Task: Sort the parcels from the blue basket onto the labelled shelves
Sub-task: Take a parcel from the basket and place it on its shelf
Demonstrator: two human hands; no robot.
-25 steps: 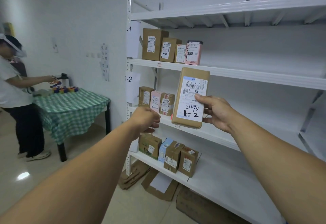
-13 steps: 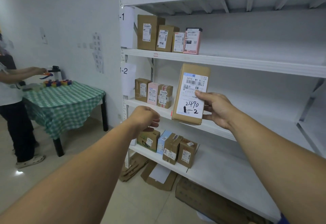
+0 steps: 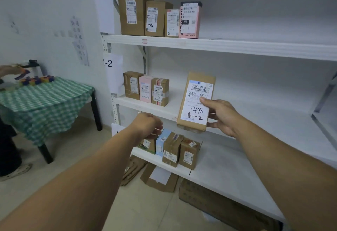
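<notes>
The right hand (image 3: 221,117) is gripping a tall brown cardboard parcel (image 3: 196,101) upright, thumb on its white shipping label, fingers behind. The label is showing printed "501E M1" over a barcode and handwritten "2490" and "—2". The parcel is hanging before the white shelf (image 3: 142,105) by the paper sign (image 3: 112,66) reading "1-2". The left hand (image 3: 146,127) is hovering, fingers curled on nothing visible.

Colours in my view
Brown parcel (image 3: 197,76), white label (image 3: 196,114); white shelves (image 3: 218,46); pink box (image 3: 145,88); green-and-white checked worktop cloth (image 3: 45,99).
</notes>
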